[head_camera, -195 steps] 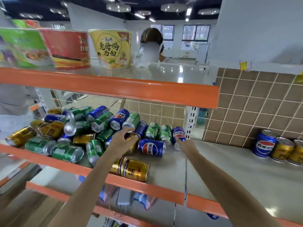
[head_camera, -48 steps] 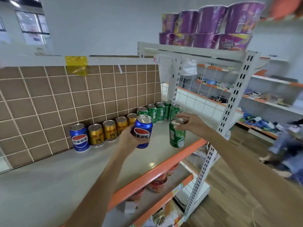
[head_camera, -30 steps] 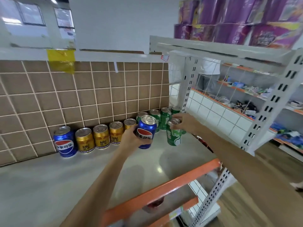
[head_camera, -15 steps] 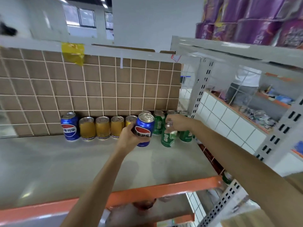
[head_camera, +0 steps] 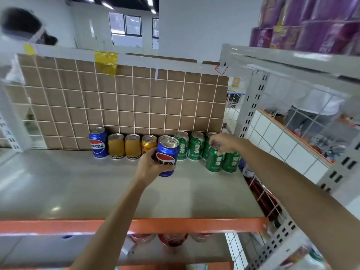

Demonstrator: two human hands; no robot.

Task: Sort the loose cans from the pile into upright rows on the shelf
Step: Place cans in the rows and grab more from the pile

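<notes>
My left hand (head_camera: 149, 165) grips a blue Pepsi can (head_camera: 167, 155) upright, just above the grey shelf (head_camera: 97, 188) and in front of the back row. My right hand (head_camera: 224, 142) holds the top of a green can (head_camera: 213, 159) that stands on the shelf beside another green can (head_camera: 231, 161). Against the brown tiled back panel (head_camera: 124, 102) stands an upright row: one blue Pepsi can (head_camera: 98, 142), three gold cans (head_camera: 132, 146), then several green cans (head_camera: 195, 146). The pile of loose cans is out of view.
The shelf's orange front edge (head_camera: 155, 225) runs across the lower view. A white perforated upright (head_camera: 251, 106) and wire mesh bound the right end. Purple packs (head_camera: 311, 24) sit on the shelf above. A person stands behind the mesh at right, another at upper left.
My right hand has lowered the green can onto the shelf in front of the green row. My left hand still holds the blue can and has barely moved; the view shifted left.
</notes>
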